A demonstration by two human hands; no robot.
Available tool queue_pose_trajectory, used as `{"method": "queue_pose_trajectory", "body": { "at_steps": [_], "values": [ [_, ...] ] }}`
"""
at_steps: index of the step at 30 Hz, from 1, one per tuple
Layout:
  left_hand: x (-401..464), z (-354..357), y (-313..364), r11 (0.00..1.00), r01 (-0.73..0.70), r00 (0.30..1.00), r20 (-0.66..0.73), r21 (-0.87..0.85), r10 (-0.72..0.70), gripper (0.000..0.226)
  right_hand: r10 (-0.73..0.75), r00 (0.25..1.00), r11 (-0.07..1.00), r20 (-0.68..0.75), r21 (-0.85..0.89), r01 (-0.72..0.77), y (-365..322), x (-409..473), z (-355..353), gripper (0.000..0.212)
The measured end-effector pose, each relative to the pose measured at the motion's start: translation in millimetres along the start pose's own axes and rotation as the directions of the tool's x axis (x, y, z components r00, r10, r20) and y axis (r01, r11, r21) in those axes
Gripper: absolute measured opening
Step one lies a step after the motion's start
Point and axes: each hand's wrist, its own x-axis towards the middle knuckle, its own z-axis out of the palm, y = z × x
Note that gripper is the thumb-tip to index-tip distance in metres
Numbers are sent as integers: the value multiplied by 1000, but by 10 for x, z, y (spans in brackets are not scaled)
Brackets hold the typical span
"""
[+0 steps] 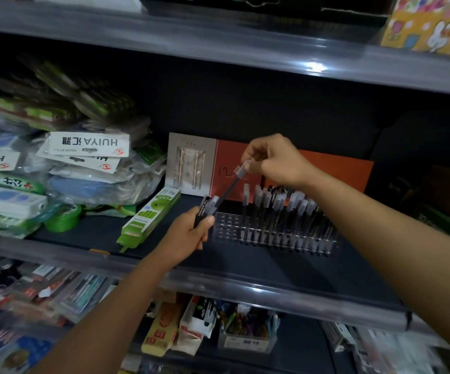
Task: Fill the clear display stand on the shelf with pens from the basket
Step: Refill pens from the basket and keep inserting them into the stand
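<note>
A small bunch of pens (205, 211) is gripped in the left hand (191, 236), fingers curled round the dark barrels, clear caps pointing toward 1 o'clock. A single pen (232, 183) is pinched at its clear cap by the thumb and fingers of the right hand (275, 160); its dark barrel slants down toward 7 o'clock, and its lower end meets the caps of the bunch. Whether that end is still among the bunch cannot be told.

The stand (225, 225) sits on the dark shelf (245, 268), at 3 o'clock from the left hand and just beside it. Its left columns of holes are seen bare; the rest, out toward 3 o'clock, is packed with upright capped pens, partly hidden behind the right forearm. The right hand is held above the stand's back edge.

Behind the stand, at 12 o'clock, an orange box (326, 171) is propped against the back wall, with a grey pen card (190, 164) touching its left side. At 9 o'clock from the left hand a green box (151, 217) lies flat, and further that way bagged goods (83, 157) are piled. The basket is out of view
</note>
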Motion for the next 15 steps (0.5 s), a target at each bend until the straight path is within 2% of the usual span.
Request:
{"method": "queue_pose_trajectory", "body": {
  "at_steps": [3,6,15],
  "values": [
    [16,-1,-44,999,-4,1000,-19,42,4,18,24,998,1000,-61,-12,-25,19,38,-30,8],
    [51,-4,-67,998,-4,999,-36,57,6,20,8,995,992,-101,-127,-21,56,112,-21,9],
    [196,-59,-159,979,-7,995,-97,202,27,25,-40,999,960,15,-277,43,227,241,238,21]
  ]
}}
